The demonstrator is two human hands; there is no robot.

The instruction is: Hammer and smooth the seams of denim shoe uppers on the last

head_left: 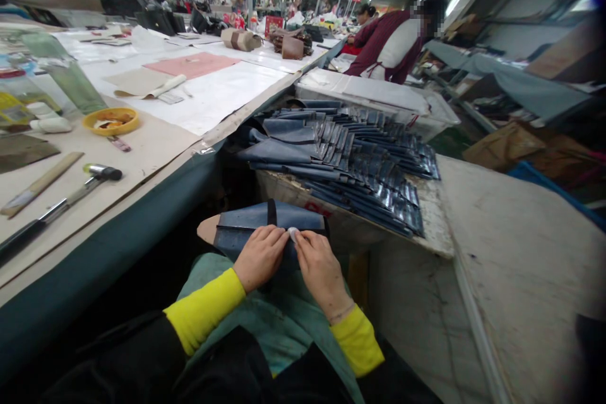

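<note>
A blue leather-like piece with a black strap across it and a tan tip at its left end lies over my lap. My left hand rests on its lower part, fingers together and pressed on the surface. Close on the right, my right hand pinches a small whitish round object against the blue piece. The fingertips of both hands nearly meet at that object. The underside of the blue piece is hidden by my hands.
Many folded blue pieces are stacked just ahead on a board. On the left table lie a hammer, a wooden stick, a yellow dish and a bottle. A person bends over beyond the stack.
</note>
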